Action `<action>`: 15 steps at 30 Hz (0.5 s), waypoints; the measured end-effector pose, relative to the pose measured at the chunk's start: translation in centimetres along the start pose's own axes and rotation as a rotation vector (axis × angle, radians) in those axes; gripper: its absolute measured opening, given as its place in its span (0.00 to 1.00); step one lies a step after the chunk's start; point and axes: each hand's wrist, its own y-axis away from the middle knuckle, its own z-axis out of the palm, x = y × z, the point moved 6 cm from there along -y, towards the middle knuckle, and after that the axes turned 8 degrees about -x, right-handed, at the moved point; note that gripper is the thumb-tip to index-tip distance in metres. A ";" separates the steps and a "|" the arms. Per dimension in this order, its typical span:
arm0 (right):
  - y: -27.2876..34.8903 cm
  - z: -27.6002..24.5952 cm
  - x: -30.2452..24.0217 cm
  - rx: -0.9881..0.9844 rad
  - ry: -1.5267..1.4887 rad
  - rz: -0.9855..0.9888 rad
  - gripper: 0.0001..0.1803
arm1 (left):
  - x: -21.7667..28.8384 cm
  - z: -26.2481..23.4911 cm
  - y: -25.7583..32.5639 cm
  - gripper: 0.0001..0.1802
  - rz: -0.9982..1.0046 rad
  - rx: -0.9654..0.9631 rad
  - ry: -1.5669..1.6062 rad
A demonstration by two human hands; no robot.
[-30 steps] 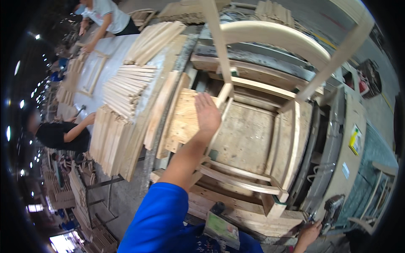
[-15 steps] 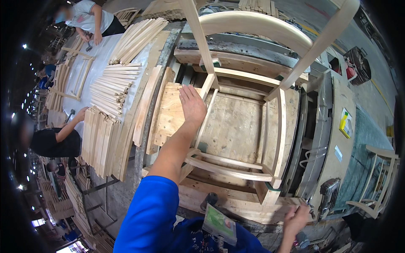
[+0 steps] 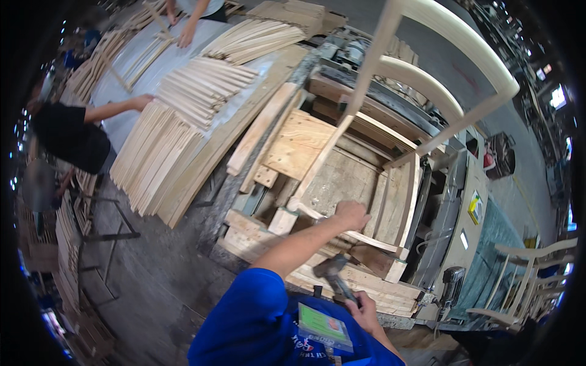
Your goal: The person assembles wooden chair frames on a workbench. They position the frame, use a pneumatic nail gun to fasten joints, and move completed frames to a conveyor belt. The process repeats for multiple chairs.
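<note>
A pale wooden chair frame (image 3: 411,204) stands in a wooden press bed, its curved backrest (image 3: 427,85) rising on the far side. My left hand (image 3: 353,216) is closed at the chair's front rail, with its fingertips hidden from view. Close to my body, my right hand (image 3: 365,310) grips a hammer (image 3: 332,268) by its handle. The hammer head points up and left, below the front rail and near the bed's front timber (image 3: 305,277). A plywood block (image 3: 299,143) lies against the chair's left side.
Left of the press, a table (image 3: 119,128) bears stacks of wooden slats (image 3: 159,149). A co-worker's hand (image 3: 143,102) touches one stack; another person's hands (image 3: 186,33) are farther back. At right lie a board (image 3: 458,244) and a finished-looking chair (image 3: 519,287).
My left hand has moved from the chair's left side to its front rail and closed. My right hand, empty before, now holds the hammer. The whole view has turned, shifting the scene.
</note>
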 end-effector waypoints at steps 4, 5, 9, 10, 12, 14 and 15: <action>3.3 -2.8 -0.2 0.180 -0.468 0.157 0.16 | -3.7 2.8 3.6 0.31 -0.011 0.112 0.044; 3.5 -4.4 -1.8 0.264 -0.524 0.127 0.19 | -4.1 2.7 3.9 0.31 0.001 0.139 0.053; 6.9 -13.9 -10.0 0.657 -0.404 -0.085 0.21 | -4.7 2.9 4.0 0.32 0.044 0.226 0.049; 8.5 -16.3 -13.3 0.756 -0.317 -0.181 0.20 | -5.2 2.7 3.9 0.32 0.046 0.261 0.034; 14.5 -22.6 -16.9 0.943 -0.196 -0.343 0.20 | -3.9 3.0 3.3 0.29 0.049 0.215 0.044; 19.0 -25.6 -24.1 1.045 -0.185 -0.596 0.19 | -4.8 2.4 3.1 0.26 0.106 0.165 -0.162; 23.1 -28.2 -26.4 1.033 -0.162 -0.708 0.20 | -5.1 2.6 2.7 0.25 0.040 0.135 -0.076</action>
